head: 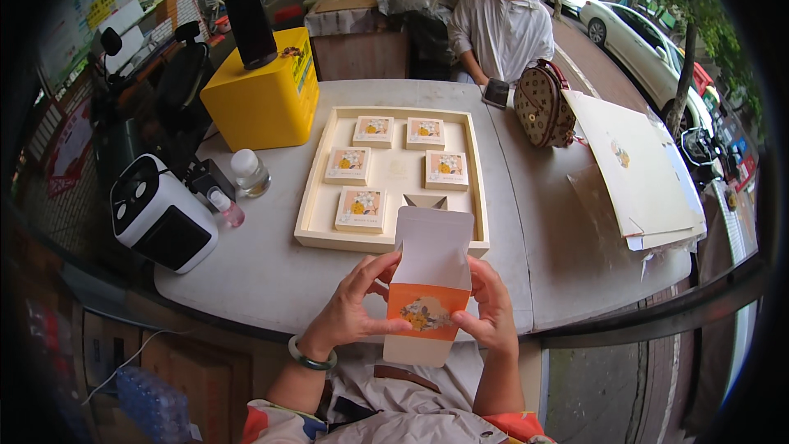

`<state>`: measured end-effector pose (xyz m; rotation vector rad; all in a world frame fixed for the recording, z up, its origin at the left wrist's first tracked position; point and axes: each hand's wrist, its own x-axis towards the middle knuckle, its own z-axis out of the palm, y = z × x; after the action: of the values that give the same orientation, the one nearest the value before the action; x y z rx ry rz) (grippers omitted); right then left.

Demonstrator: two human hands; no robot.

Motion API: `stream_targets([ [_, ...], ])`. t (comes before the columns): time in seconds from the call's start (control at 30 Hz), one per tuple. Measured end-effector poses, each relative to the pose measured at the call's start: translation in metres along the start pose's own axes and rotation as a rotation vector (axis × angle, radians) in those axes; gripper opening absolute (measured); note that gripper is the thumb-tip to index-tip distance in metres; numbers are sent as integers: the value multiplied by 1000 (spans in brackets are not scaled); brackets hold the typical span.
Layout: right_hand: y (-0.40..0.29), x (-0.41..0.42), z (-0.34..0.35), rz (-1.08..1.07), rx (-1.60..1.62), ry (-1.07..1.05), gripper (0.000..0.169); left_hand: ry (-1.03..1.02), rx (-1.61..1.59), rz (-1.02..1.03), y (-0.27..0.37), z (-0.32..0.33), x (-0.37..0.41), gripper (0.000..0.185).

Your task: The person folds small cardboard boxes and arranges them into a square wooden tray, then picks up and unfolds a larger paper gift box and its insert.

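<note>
Between my two hands is an orange and cream folding carton (425,314) with a flower print, its long white flap raised at the far end. My left hand (354,299), with a bangle at the wrist, grips its left side. On the right side, my right hand (490,308) presses with the thumb on the front panel. Just beyond lies a shallow cream gift-box tray (394,112). Several small square mooncake boxes (361,208) with flower prints sit in it, along both sides. The carton's flap partly hides the tray's near right compartment.
At the left stand a yellow drawer cabinet (259,95) with a dark tablet (251,28), a white appliance (166,213), a jar (251,172) and a pink spray bottle (227,206). To the right are a handbag (542,105), a phone (495,93) and flat cardboard sheets (635,166). A person (502,31) sits opposite.
</note>
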<state>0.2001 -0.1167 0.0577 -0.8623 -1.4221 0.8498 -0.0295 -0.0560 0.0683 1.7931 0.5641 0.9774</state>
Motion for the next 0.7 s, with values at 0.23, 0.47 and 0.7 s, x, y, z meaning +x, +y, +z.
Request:
stream_targets([
  [0.23,2,1,-3,20,-47,-80,55,-83,-13,15,1,-4,-3,77],
  [0.47,-5,5,1,59,-23,-182,43,-221,46,-16,3,-6,-3,66],
  [0.7,0,2,-2,102,3,-246,43,-250,120,-22,2,-5,-2,70],
])
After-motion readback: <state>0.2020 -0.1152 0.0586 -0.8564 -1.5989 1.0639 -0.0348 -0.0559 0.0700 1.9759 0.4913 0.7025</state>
